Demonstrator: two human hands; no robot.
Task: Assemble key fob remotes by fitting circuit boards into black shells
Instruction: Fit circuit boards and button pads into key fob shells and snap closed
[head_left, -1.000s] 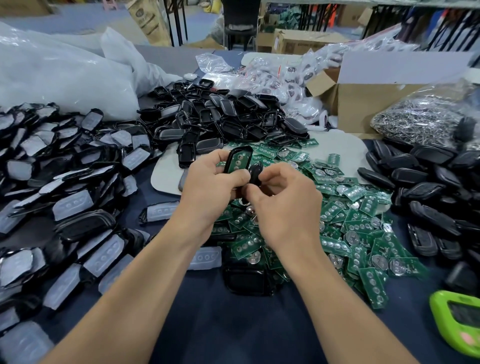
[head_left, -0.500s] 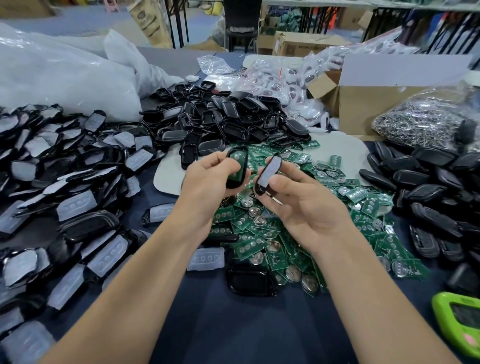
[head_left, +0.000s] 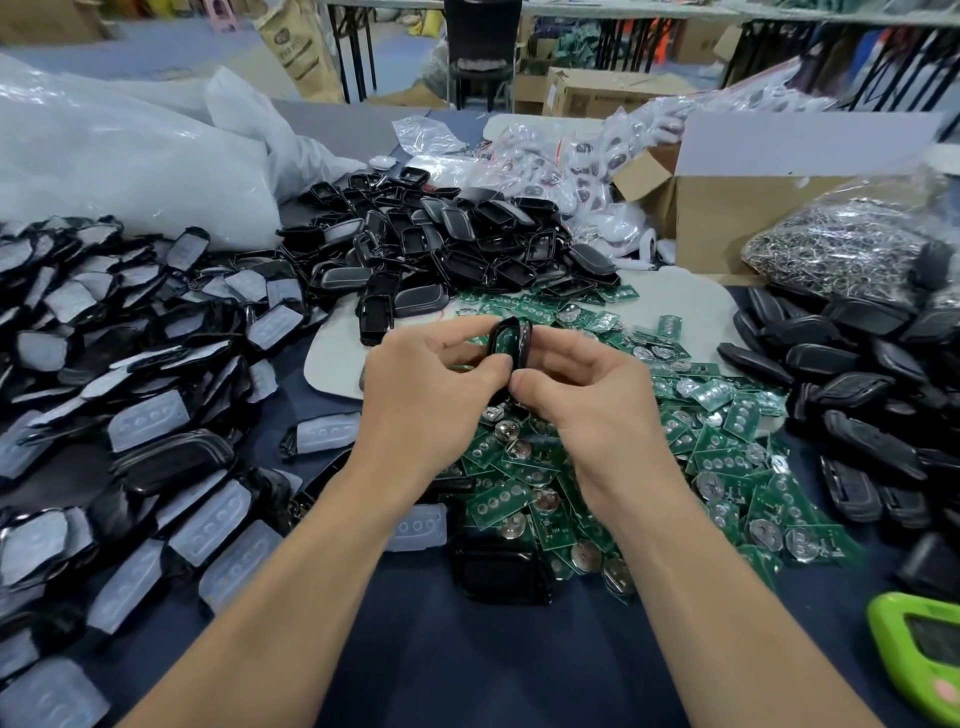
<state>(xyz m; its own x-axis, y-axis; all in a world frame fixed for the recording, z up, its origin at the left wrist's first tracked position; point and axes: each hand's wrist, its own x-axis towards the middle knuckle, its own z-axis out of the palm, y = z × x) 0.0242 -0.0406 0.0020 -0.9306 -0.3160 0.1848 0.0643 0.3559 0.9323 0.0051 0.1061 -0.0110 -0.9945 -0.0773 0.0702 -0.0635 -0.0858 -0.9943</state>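
The black oval plastic shell half carrying a green circuit board (head_left: 502, 344) is held in the air above the heap of loose green circuit boards (head_left: 727, 441). The left hand (head_left: 426, 384) pinches it with thumb and curled fingers. The right hand (head_left: 587, 395) pinches the matching black cover half (head_left: 525, 338) just beside it, the two nearly face to face. To close them well, I judge the rims should meet at one end first, then be pressed shut evenly, with the board sitting flat. The shell's long axis runs away from the person, nearly upright in view, its open face turned right toward the cover.
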